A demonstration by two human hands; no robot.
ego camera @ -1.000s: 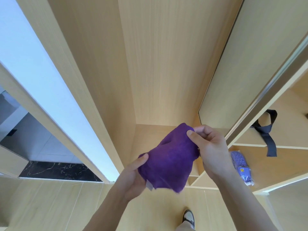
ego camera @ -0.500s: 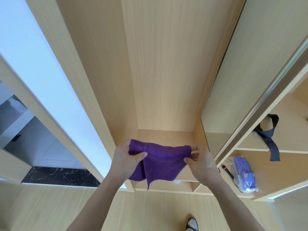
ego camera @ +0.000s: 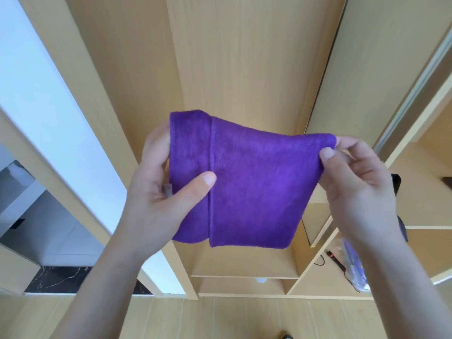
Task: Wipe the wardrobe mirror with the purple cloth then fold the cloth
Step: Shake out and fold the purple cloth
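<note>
The purple cloth [ego camera: 247, 182] hangs spread out in the air in front of the open wardrobe, with a folded flap along its left side. My left hand [ego camera: 156, 182] grips that left edge, thumb pressed on the front over the flap's seam and fingers behind. My right hand [ego camera: 354, 182] pinches the cloth's upper right corner between thumb and fingers. The wardrobe mirror [ego camera: 367, 77] is the tall panel on the right, reflecting wood grain; its lower part is hidden behind my right hand.
Light wooden wardrobe panels [ego camera: 244, 57] fill the view ahead, with low shelves [ego camera: 244, 277] below. A bagged purple item [ego camera: 354, 267] and a black cable lie on a right shelf. A bright white wall strip [ego camera: 49, 99] runs at left. A shoe tip [ego camera: 287, 335] shows at the bottom.
The cloth went from a bunched lump to a stretched, flat sheet. Both hands have risen and come closer to the camera, and a flap now lies folded over on the left.
</note>
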